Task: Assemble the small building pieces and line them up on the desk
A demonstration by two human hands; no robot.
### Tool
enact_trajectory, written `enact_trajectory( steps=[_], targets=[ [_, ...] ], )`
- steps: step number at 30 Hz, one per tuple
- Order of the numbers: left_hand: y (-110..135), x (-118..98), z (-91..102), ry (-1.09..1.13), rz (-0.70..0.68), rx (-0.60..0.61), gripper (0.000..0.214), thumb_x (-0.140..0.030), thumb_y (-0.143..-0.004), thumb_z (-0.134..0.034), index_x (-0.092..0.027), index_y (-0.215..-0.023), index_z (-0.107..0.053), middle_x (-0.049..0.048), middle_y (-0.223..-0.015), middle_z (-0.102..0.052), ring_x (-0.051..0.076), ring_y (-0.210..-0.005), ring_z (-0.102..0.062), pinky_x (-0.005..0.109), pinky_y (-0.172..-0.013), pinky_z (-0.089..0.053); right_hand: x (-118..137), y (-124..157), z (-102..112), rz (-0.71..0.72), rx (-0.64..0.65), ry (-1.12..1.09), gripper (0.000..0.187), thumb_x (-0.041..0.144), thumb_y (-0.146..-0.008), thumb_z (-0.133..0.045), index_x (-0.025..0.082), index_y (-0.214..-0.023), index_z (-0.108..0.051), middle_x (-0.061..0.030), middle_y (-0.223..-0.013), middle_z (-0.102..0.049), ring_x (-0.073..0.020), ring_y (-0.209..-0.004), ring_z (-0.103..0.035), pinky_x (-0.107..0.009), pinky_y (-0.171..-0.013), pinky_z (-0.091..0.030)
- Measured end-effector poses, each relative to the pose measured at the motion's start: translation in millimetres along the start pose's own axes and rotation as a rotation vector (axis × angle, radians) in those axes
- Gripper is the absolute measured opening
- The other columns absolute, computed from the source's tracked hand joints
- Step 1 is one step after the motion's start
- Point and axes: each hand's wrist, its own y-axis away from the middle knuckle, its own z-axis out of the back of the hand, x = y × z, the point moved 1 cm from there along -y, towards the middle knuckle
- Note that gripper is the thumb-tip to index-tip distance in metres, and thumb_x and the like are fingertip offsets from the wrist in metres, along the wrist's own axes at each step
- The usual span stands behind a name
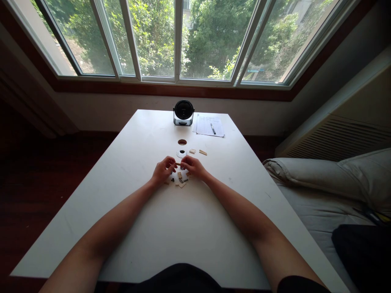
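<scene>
Tan brick (177, 164) sits pinched between the fingertips of your left hand (163, 171) and right hand (194, 167), just below the white ring (181, 153) on the counter (183, 228). Loose bricks (180, 179) lie under your hands, farther from the ring; two tan plates (192, 151) lie just beside it.

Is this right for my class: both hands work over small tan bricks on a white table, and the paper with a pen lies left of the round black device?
No: the head view shows the paper with its pen lying right of the round black device, not left. The rest stands.
</scene>
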Motion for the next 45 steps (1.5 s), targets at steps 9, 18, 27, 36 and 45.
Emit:
enact_trajectory(
  steps=[9, 18, 27, 36, 45],
  targets=[
    [0, -3, 1.4, -0.132, -0.005, 0.000, 0.012, -0.031, -0.091, -0.056, -0.023, -0.099, -0.058, 0.0002, -0.089, -0.072, 0.015, -0.072, -0.071, 0.027, -0.067, -0.050, -1, -3, 7, 0.155, 0.027, 0.267, 0.029, 0.047, -0.089, -0.066, 0.022, -0.102, -0.072, -0.0038, -0.089, -0.070, -0.0157, -0.072, -0.062, -0.029, -0.068, -0.049],
    [-3, 1, 5.5, -0.215, -0.063, -0.025, 0.013, -0.027, -0.091, -0.053, -0.023, -0.096, -0.064, 0.0024, -0.096, -0.072, 0.018, -0.087, -0.068, 0.032, -0.083, -0.052, -25, -1, 69, 0.142, -0.248, 0.866, 0.013, 0.030, -0.092, -0.062, 0.023, -0.099, -0.071, -0.0077, -0.095, -0.066, -0.0241, -0.097, -0.057, -0.037, -0.085, -0.049],
    [-5, 7, 6.7, -0.364, 0.015, -0.005, 0.016, -0.029, -0.089, -0.054, -0.023, -0.094, -0.068, 0.0032, -0.094, -0.072, 0.016, -0.072, -0.061, 0.029, -0.068, -0.048, -38, 2, 97, 0.036, -0.297, 1.114, 0.013, 0.028, -0.090, -0.063, 0.022, -0.097, -0.072, -0.0100, -0.107, -0.061, -0.0274, -0.106, -0.048, -0.040, -0.093, -0.046],
    [-5, 8, 7.3, -0.391, 0.022, 0.014, 0.019, -0.031, -0.090, -0.052, -0.023, -0.096, -0.068, 0.0026, -0.090, -0.070, 0.016, -0.069, -0.057, 0.029, -0.066, -0.046, -49, 1, 100, -0.027, -0.351, 1.100, 0.014, 0.029, -0.089, -0.062, 0.022, -0.096, -0.071, -0.0101, -0.104, -0.060, -0.0271, -0.104, -0.048, -0.039, -0.093, -0.045],
    [-5, 9, 7.3, -0.367, -0.001, -0.005, 0.018, -0.033, -0.088, -0.055, -0.024, -0.092, -0.070, 0.0026, -0.086, -0.070, 0.017, -0.067, -0.058, 0.031, -0.064, -0.046, -69, -2, 108, -0.065, -0.409, 0.947, 0.019, 0.029, -0.087, -0.063, 0.021, -0.103, -0.068, -0.0095, -0.101, -0.061, -0.0260, -0.099, -0.054, -0.040, -0.091, -0.045]
  ],
)
